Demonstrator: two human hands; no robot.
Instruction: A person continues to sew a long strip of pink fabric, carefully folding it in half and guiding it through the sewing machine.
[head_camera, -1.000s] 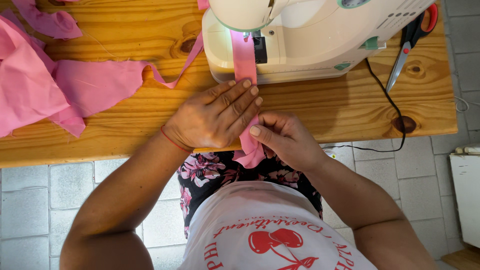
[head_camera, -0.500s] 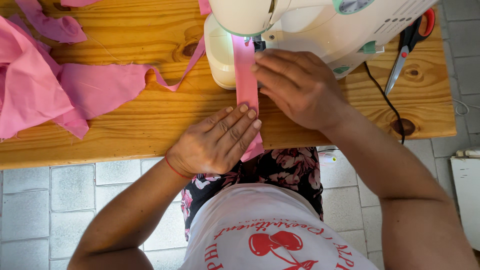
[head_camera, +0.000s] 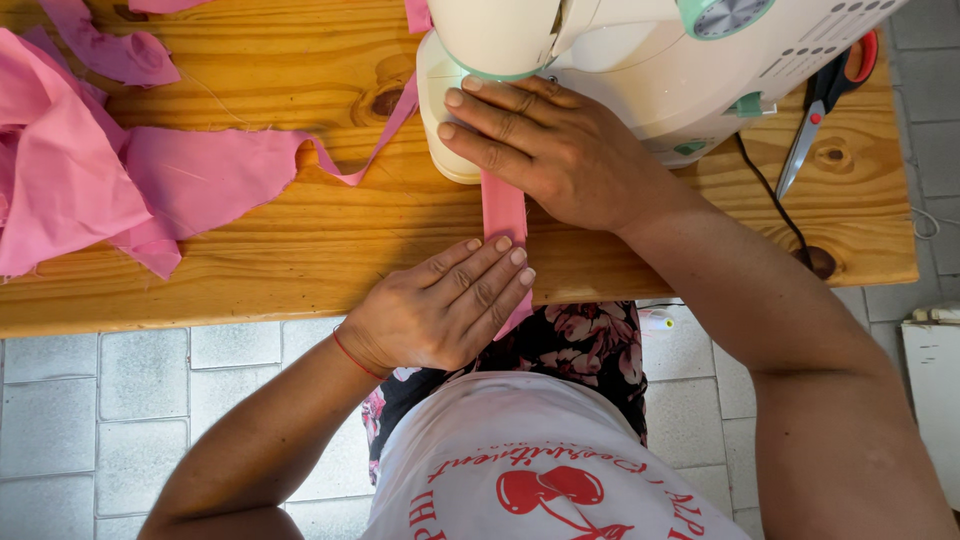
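At a wooden table (head_camera: 300, 240), the right hand (head_camera: 550, 150) lies flat, fingers spread, pressing a pink strip (head_camera: 505, 212) against the white sewing machine (head_camera: 640, 60) — likely steadying it. The left hand (head_camera: 450, 305), at six o'clock from it, pins the strip's near end at the table edge, fingers extended. Pink fabric (head_camera: 110, 185) lies at nine o'clock — scissors (head_camera: 825, 100) at three. No containers show.

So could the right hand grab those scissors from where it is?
Probably yes. The right hand rests on the pink strip at the sewing machine; the scissors lie uncovered on the table, just past the machine.
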